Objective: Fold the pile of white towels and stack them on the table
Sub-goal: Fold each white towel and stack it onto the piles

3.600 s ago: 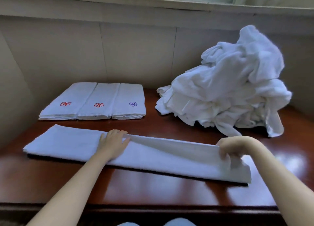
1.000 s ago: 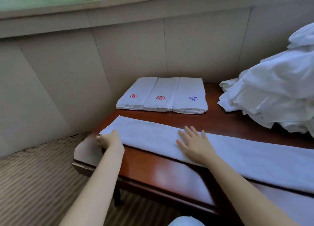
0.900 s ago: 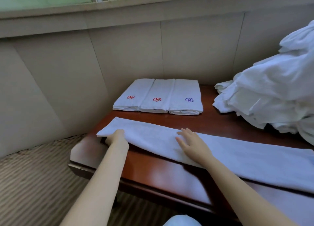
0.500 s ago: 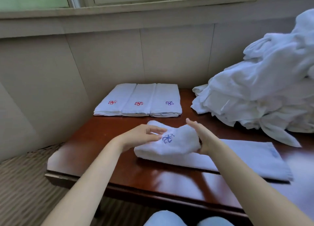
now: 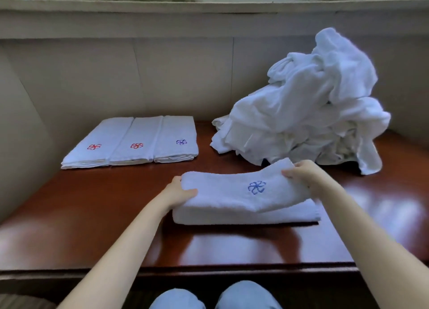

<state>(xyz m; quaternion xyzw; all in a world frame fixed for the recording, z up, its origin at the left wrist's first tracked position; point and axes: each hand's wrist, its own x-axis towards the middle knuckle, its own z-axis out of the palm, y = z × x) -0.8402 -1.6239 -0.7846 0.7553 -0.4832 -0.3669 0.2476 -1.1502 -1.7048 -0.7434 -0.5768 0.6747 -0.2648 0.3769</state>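
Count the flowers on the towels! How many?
4. On the back row of folded towels: left red flower, middle red flower, blue flower. A second blue flower on the held towel. The messy pile may hide more.

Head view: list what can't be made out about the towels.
All in the head view:
1. Towel in hand: its lower layers, covered by the top fold.
2. Left hand and right hand: fingers beneath the cloth they grip.
3. Unfolded pile: towel count, crumpled over each other.
4. Folded stacks: towels per stack, edges too small.
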